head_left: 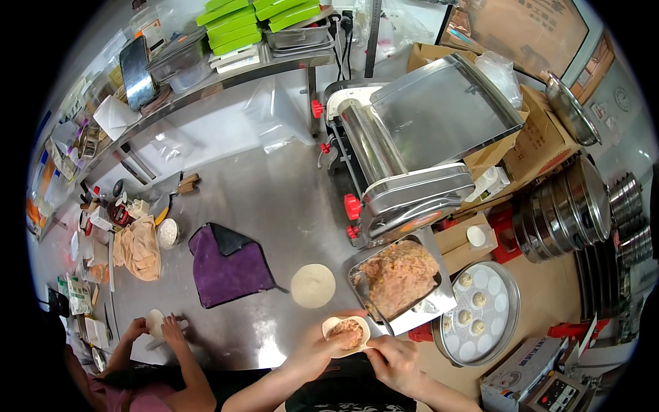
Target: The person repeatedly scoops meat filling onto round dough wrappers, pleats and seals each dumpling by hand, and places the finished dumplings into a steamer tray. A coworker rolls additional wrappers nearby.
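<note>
The left hand (312, 356) curls around one dough wrapper (331, 322) at the table's (247, 329) near edge, its thumb by the meat inside, while the right hand's (392, 360) fingertips are pinched together on the rim. The dough should be light, soft and easily torn, best cradled beneath and gripped by its edge. Beyond are one flat dough disc (313, 285), one tray (355, 279) of filling (403, 273), and one steamer (515, 309) with about five small buns (479, 299).

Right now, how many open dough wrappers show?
3: a filled wrapper between left hand and right hand, a bare wrapper on the table, a third wrapper in the co-worker's hands. Others may be hidden.
</note>
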Demonstrator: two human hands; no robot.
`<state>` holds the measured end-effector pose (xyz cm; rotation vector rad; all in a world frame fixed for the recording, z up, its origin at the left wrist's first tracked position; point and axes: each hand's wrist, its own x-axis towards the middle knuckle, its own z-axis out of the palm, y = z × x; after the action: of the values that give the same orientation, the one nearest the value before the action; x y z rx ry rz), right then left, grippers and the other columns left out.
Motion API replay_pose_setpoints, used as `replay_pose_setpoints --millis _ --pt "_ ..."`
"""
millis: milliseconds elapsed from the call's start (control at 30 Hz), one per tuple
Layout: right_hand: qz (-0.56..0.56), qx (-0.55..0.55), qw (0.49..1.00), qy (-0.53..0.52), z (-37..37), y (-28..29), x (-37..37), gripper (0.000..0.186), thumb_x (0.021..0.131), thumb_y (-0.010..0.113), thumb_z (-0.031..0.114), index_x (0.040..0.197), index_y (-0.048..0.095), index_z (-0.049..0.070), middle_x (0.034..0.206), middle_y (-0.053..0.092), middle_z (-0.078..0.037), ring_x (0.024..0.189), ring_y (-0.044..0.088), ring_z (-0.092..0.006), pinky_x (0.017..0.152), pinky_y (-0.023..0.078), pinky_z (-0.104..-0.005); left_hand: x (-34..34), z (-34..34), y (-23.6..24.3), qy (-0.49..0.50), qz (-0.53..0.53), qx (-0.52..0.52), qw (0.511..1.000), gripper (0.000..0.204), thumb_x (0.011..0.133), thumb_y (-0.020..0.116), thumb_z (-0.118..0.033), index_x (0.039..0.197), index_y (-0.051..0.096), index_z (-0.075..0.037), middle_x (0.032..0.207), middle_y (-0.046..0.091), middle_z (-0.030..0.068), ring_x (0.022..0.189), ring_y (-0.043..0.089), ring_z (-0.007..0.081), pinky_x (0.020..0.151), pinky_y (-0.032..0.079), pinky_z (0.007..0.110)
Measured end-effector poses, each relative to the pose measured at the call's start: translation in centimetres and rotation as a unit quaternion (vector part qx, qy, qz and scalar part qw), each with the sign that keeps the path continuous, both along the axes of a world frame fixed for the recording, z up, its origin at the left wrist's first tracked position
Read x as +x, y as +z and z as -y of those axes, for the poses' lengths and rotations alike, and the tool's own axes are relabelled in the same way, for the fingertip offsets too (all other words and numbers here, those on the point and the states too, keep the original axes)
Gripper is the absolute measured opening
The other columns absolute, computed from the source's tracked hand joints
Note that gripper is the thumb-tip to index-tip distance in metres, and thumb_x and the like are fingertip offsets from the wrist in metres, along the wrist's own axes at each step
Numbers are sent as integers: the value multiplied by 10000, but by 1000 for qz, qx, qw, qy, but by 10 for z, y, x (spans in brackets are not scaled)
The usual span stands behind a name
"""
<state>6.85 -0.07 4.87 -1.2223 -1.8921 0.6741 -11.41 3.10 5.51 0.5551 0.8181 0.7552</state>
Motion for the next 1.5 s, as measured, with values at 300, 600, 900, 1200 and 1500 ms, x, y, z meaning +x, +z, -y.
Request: replay_pose_setpoints --millis 300,600,900,1200,1500 --pt "41 11 999 18 1 1 0 278 764 728 -7 1002 584 -6 752 654 -130 546 632 -262 484 496 -337 -3 -5 2 -55 -50 2 997 348 924 598 -79 1258 546 5 1285 564 95 1108 565 140 930 466 268" --pt "-17 -17 998 -60 5 -2 -8 213 774 726 -2 955 616 -13 700 633 -122 511 614 -254 464 482 -324 1 -13 -1 -127 -96 104 982 360 937 583 -74 1290 535 -21 1255 567 88 1132 543 131 937 457 260" --pt "3 -36 994 -100 7 5 -13 215 770 750 11 953 636 11 734 662 -107 539 635 -200 465 469 -292 20 8 -4 109 43 2 993 463 940 594 -150 1350 447 7 1237 553 111 1118 557 186 958 454 330" --pt "-43 -72 991 -108 7 0 -15 256 757 761 16 960 605 3 737 650 -85 549 638 -193 494 497 -283 30 14 -17 112 -22 53 992 300 956 549 -53 1250 535 0 1151 587 57 1024 565 118 871 477 250" --pt "74 53 995 -31 0 -2 -7 392 760 747 0 1094 541 4 718 643 -89 556 645 -193 482 496 -292 21 8 -12 57 -54 101 992 298 953 521 -22 1250 526 6 1229 563 86 1093 550 131 911 462 264"
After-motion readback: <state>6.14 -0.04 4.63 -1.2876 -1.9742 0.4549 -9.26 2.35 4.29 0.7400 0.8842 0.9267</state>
